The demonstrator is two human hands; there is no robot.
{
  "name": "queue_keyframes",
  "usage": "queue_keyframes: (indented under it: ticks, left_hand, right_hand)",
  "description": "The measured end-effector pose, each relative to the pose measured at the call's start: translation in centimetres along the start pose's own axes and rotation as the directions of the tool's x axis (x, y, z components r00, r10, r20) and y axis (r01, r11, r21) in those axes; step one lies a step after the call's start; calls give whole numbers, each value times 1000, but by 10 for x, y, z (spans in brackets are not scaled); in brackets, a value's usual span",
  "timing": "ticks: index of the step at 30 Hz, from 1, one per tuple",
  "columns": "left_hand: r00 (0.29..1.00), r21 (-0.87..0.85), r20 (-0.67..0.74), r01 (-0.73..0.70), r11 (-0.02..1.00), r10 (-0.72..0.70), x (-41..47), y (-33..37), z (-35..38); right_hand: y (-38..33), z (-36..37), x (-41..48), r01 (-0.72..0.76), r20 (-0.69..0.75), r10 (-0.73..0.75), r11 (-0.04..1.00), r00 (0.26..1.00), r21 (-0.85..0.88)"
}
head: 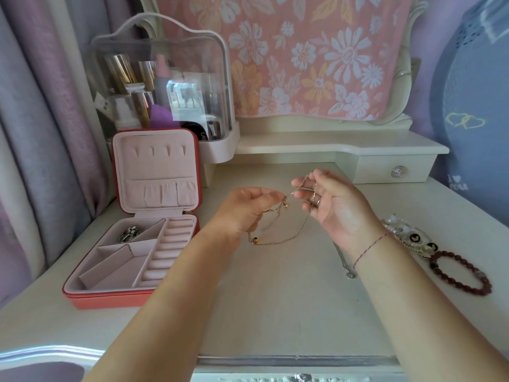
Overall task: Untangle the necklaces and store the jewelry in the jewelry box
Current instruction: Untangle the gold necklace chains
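Cream dressing table (275, 304) fills the lower frame. A clear cosmetics case (162, 86) stands at upper left.

Jewelry box (110, 300), left of centre: lid up, pink lining. One silver piece (129, 234) lies in the top-left compartment. The other compartments and the ring rolls look unfilled.

Left hand (248, 208), centre frame, raised off the table: thumb and fingertips pinch the tangled necklaces (286, 205) narrowly at a small gold pendant. Right hand (333, 205), just right of it, palm toward the camera: fingers curl loosely with fine chain running over and between them. The rest hangs in a loop below both hands. Whether the loop touches the table cannot be told.

Right edge of the table: a dark red bead bracelet (462, 271) and a pale beaded bracelet (407, 235) beside it. A silver chain with a pendant (349, 274) lies below the right wrist.

Step in hand, as judged: untangling, early to middle, since most pieces are outside the box.

Next move calls for finding the crossing strand and easing it apart with slack. Pulling taut would likely tighten the knot.
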State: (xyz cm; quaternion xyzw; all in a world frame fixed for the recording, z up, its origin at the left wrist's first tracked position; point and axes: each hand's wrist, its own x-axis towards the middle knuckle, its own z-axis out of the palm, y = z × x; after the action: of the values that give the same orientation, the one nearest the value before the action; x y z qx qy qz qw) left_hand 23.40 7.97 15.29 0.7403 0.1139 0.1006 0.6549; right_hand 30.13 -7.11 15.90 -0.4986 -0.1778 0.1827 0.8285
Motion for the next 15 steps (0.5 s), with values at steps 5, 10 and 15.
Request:
queue_keyframes:
  ticks: [5, 10, 15]
  left_hand:
    - [999, -187, 45, -16, 982, 25, -2, 2, 0]
    - [999, -236, 41, -18, 971, 28, -2, 2, 0]
    - [999, -274, 32, -11, 962, 21, -3, 2, 0]
  right_hand:
    - [3, 1, 0, -66, -7, 66, 995, 998, -72]
    - [5, 3, -1, -76, 11, 79, 977, 997, -199]
    - [9, 2, -1, -63, 38, 74, 966, 997, -250]
